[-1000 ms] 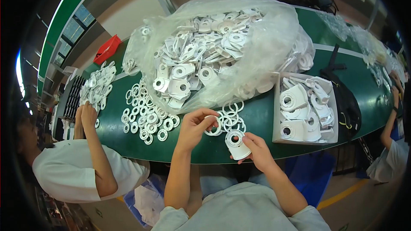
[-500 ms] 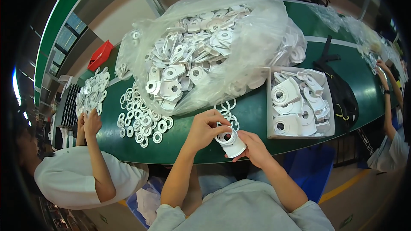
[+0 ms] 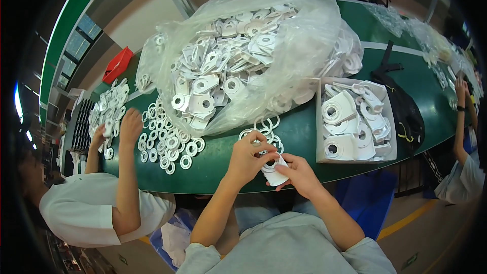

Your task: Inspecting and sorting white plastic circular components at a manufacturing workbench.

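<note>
Right hand: we are keeping it clamped on a white plastic part with a round collar and a flared skirt, thumb on top and fingers curling beneath.
Left hand: we are bringing its thumb and fingertips together at the collar; we cannot tell whether a ring is sitting between them, since the fingers are covering the spot.
White part: we are holding it tilted at the near edge of the green, smooth-topped worktop, right in front of our body.
Thin rings: we are seeing a loose cluster of thin white plastic rings lying just beyond our left hand.
Flat rings: a heap of flat white plastic rings is spreading to our left.
Bag: a large, clear plastic bag is lying open ahead of us, bulging with white parts.
Box: a pale, open-topped rectangular box is standing to our right, holding more white parts.
Beside the box: a black fabric bag is resting.
Left neighbour: a co-worker in a pale shirt is reaching toward a separate pile of white pieces.
</note>
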Motion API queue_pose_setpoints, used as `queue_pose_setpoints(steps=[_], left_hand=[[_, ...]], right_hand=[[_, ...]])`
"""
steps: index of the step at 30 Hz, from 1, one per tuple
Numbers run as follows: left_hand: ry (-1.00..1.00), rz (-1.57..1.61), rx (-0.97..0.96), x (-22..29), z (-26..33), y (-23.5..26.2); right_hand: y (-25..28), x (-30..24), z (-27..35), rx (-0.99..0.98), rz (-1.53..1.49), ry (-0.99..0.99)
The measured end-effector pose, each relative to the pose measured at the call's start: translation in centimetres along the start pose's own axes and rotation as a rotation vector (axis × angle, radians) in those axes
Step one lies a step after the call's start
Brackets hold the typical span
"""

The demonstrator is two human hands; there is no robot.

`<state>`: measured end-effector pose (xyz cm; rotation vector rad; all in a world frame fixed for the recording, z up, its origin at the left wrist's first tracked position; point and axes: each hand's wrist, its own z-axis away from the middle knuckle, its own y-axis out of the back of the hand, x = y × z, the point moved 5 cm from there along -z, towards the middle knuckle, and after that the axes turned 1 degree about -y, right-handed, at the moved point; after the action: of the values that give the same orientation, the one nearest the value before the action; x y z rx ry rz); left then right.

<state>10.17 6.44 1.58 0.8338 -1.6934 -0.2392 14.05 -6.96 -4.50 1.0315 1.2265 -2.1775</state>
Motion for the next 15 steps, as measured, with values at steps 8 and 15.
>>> queue_pose_setpoints(steps=[8,15], left_hand=[[0.039,0.078,-0.007,0.7,0.4,1.3],[0.294,0.428,0.282,-0.7,4.4,2.5]], right_hand=[[-0.1,-0.6,0.6,0.031,0.078,0.084],[0.1,-0.3,0.6,0.013,-0.039,0.059]])
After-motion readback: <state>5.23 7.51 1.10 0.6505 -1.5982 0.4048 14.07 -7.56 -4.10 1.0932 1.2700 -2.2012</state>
